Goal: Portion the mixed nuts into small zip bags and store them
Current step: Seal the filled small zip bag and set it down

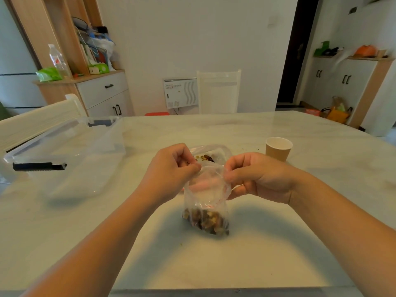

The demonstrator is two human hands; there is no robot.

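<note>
At a pale marble-look table, a person holds a small zip bag upright by its mouth, the left hand pinching the top edge on one side and the right hand pinching it on the other, fingers curled tight on the thin film. The bag hangs low over the tabletop in front of the person, its bottom on or just above the surface; which cannot be told. A portion of mixed nuts fills only the bottom, the film above them slack and creased.

Behind the hands lies a larger clear bag with more nuts visible at its mouth, a paper cup just to its right, and a clear storage box with dark latches well off to the left.

The bag looks light, soft and slippery, its weight all at the base, so it will likely sag and swing if held by one corner. The seal strip at the top appears the sensible place to grip, with both edges lined up before pressing along it. The nuts themselves seem hard but could crush if squeezed; the film could split under a sharp tug.
</note>
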